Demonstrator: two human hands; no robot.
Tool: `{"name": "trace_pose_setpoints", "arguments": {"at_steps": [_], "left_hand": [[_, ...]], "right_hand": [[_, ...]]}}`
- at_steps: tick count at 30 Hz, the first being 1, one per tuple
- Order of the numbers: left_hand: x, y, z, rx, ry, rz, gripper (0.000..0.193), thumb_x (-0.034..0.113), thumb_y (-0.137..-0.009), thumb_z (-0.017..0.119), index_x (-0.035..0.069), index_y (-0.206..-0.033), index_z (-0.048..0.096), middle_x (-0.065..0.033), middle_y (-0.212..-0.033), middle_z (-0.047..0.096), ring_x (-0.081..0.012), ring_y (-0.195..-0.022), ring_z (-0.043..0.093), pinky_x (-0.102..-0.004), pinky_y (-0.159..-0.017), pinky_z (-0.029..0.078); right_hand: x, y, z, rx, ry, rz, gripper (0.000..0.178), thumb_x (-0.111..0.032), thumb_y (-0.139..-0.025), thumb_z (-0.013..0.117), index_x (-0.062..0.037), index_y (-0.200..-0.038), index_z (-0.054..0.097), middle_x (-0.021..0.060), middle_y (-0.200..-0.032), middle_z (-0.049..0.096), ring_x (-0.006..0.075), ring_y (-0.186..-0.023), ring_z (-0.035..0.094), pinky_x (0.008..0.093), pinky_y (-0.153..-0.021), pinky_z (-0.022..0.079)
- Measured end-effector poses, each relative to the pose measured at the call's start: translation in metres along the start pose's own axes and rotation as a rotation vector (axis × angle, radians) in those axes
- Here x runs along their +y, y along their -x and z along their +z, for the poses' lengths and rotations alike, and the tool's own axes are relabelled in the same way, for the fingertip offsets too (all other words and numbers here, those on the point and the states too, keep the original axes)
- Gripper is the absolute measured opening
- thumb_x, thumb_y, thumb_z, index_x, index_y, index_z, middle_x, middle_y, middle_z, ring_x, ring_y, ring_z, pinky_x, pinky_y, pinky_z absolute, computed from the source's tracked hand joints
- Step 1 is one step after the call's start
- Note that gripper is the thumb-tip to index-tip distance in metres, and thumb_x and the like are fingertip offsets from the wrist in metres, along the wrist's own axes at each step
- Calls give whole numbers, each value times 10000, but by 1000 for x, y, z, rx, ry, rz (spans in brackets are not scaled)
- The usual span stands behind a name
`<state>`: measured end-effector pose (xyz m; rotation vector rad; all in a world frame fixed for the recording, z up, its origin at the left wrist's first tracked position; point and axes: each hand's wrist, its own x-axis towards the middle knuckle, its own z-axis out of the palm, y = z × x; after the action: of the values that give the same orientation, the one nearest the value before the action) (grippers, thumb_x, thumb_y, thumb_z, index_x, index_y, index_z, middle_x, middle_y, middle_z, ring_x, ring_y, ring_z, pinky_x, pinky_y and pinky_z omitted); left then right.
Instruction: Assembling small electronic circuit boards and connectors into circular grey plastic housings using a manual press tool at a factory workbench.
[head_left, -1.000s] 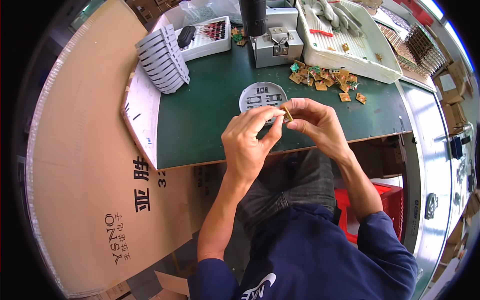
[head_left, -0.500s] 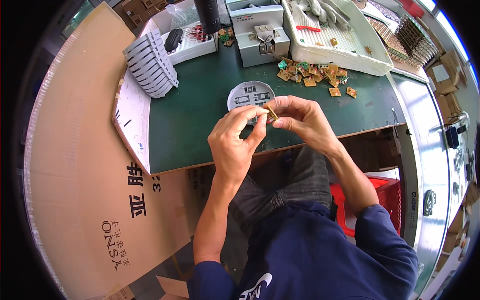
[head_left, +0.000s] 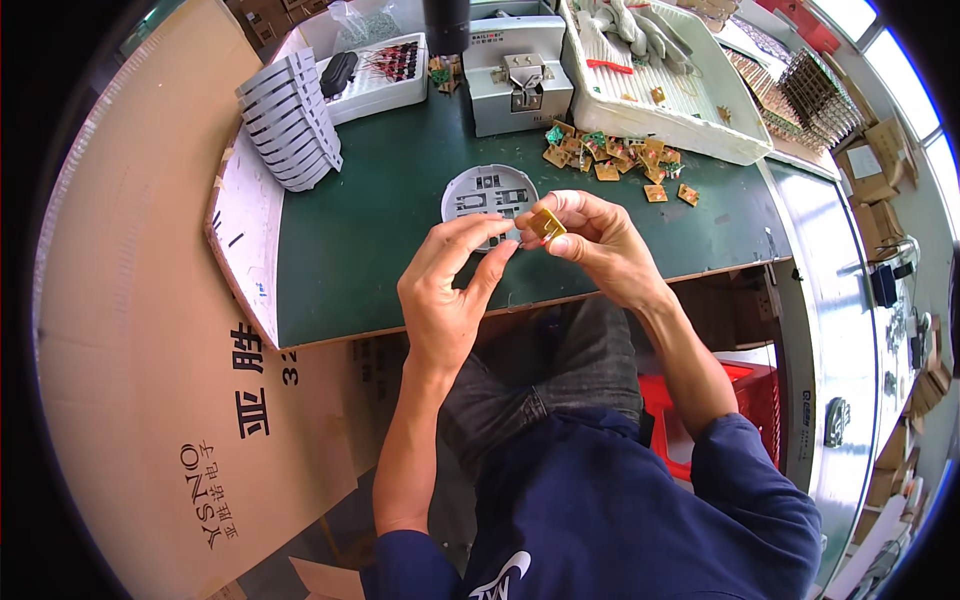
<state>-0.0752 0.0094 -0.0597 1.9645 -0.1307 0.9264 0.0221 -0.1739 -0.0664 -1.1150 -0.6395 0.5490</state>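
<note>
In front of my chest, just above the table's near edge, my right hand (head_left: 610, 250) pinches a small yellow-brown circuit board (head_left: 546, 226) between thumb and fingers. The board's broad face is tilted into view, with small red and pale parts at its lower edge. My left hand (head_left: 445, 285) is a little to the left, its thumb and fingertips drawn together in a pinch; whatever is between them is too small to make out. Behind the fingertips a round grey plastic housing (head_left: 463, 195) with moulded slots lies on the table, partly covered by my hands.
On the green table (head_left: 370, 240) lies a heap of small circuit boards (head_left: 610, 152). Farther back stand a grey metal machine (head_left: 518, 85), a white foam tray (head_left: 690, 125) with gloves, and a white box of red-and-black wired parts (head_left: 385, 95). Stacked grey covers (head_left: 290, 125) stand left.
My left fingertips have drawn away from the board, leaving it in my right hand. The board has turned from edge-on to show its face. The whole view has shifted slightly.
</note>
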Motion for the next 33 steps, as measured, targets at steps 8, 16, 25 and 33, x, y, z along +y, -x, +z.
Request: {"name": "trace_pose_setpoints", "arguments": {"at_steps": [8, 16, 25, 33], "left_hand": [[4, -3, 2, -29, -50, 95, 187, 13, -873, 797, 43, -1056, 774, -68, -1055, 753, -174, -935, 725, -300, -815, 573], [1, 4, 2, -53, 41, -63, 222, 89, -882, 811, 33, -1092, 763, -79, -1078, 745, -199, -997, 714, -316, -874, 561], [-51, -18, 12, -205, -371, -15, 1098, 556, -693, 902, -103, -1449, 453, -329, -1473, 464, -457, -1390, 435, -500, -1151, 396], [-50, -18, 19, -224, -330, -139, 967, 495, -736, 894, -67, -1431, 525, -303, -1493, 489, -423, -1356, 512, -479, -1132, 434]], "right_hand": [[3, 0, 5, -2, 54, 11, 347, -35, -907, 777, -25, -1239, 674, 45, -1207, 713, 135, -1114, 668, 340, -1041, 530], [-4, -3, 5, 0, 195, 41, 324, -47, -926, 759, -21, -1241, 686, 29, -1151, 716, 126, -1092, 661, 328, -1031, 525], [-4, -79, -12, 32, 1218, -278, 332, -117, -885, 766, -31, -1202, 719, 159, -1150, 716, 319, -1074, 705, 408, -916, 563], [11, -92, -10, -16, 1296, -311, 320, -83, -825, 762, 0, -1133, 734, 206, -1066, 726, 389, -990, 700, 445, -890, 559]]}}
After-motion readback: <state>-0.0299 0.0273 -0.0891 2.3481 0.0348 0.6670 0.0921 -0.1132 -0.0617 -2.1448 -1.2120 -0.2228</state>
